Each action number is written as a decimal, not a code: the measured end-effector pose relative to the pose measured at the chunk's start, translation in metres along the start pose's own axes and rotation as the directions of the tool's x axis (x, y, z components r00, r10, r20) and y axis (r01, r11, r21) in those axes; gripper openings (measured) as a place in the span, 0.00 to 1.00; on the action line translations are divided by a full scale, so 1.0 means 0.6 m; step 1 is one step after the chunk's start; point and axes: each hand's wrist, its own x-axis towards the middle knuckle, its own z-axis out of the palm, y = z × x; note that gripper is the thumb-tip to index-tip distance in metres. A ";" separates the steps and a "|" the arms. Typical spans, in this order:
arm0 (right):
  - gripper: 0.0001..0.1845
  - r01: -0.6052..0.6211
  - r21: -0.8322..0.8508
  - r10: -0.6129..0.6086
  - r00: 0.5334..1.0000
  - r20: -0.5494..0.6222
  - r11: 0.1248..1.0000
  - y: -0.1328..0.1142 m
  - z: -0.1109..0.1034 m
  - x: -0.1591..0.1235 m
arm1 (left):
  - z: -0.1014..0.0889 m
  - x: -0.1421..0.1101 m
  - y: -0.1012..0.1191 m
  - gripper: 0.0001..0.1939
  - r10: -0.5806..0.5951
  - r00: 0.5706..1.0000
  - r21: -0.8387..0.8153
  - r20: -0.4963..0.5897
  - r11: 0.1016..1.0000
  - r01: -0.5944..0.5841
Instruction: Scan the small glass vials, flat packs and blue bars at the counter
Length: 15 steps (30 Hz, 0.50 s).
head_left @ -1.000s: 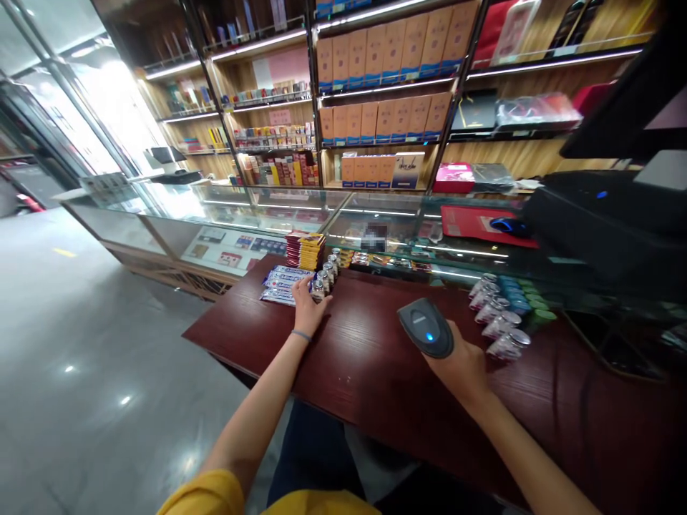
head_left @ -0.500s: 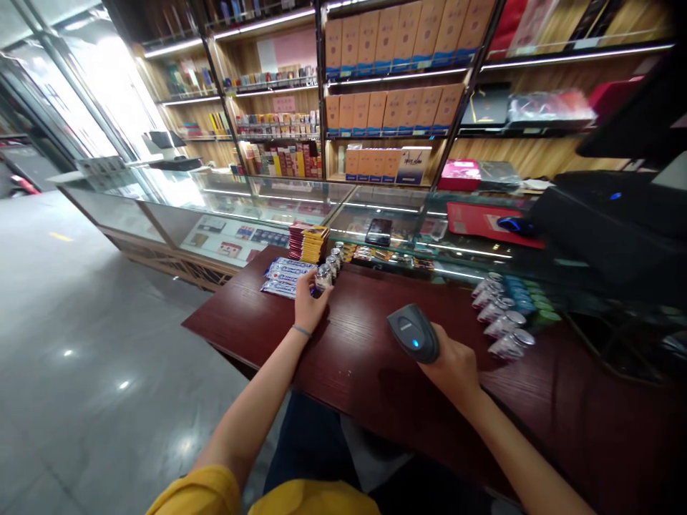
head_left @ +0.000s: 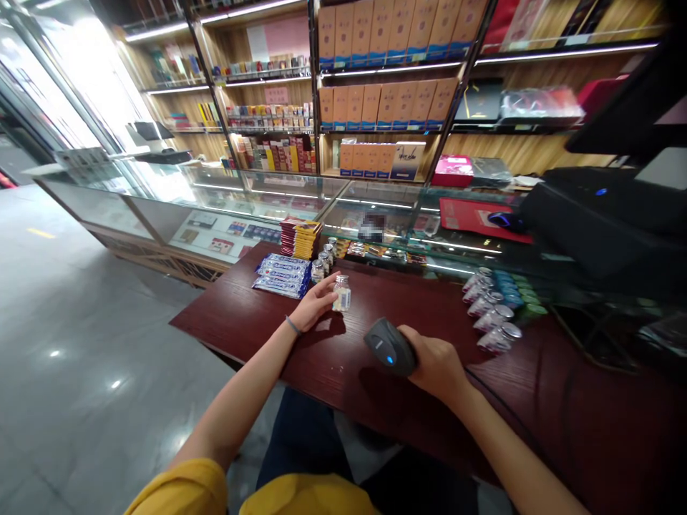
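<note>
A small jar (head_left: 343, 296) is held by the left hand (head_left: 310, 309), with fingers closed on it, above the table (head_left: 222, 307), to the right of the blue-and-white packets (head_left: 282, 276). A scanner (head_left: 387, 345) is gripped by the right hand (head_left: 437, 365), closed around it, nearer and further right than the jar.

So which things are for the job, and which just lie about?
Likely job things:
scanner, in the right hand
small jar, in the left hand
other jars and packets, on the table

Likely just lying about:
mouse, on the red mat
brown boxes, on shelves
</note>
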 end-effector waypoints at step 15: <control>0.18 0.047 0.002 -0.047 0.997 -0.058 0.999 0.008 -0.015 0.007 | 0.009 0.000 0.000 0.25 -0.102 0.994 -0.102 0.039 0.989 0.105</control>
